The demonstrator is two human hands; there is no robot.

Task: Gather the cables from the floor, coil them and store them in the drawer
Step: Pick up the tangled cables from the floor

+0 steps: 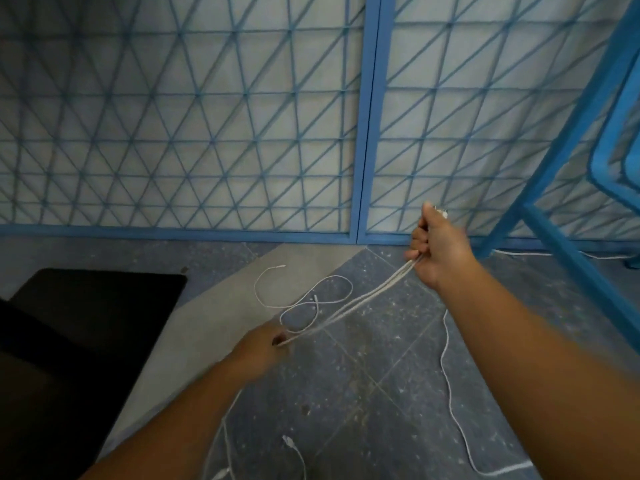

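Right hand (438,251) up near blue fence (367,133), grip curled tight round white cable strands (349,304). Left hand (266,344) low, grip pinching other end. Strands pulled straight above floor (381,393), long way running low-left to high-right. Worry: strands catch loopy cable (337,276) lying under them, then tangle.

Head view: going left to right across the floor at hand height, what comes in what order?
black mat → left hand → white cable strands stretched between both hands → right hand → blue frame
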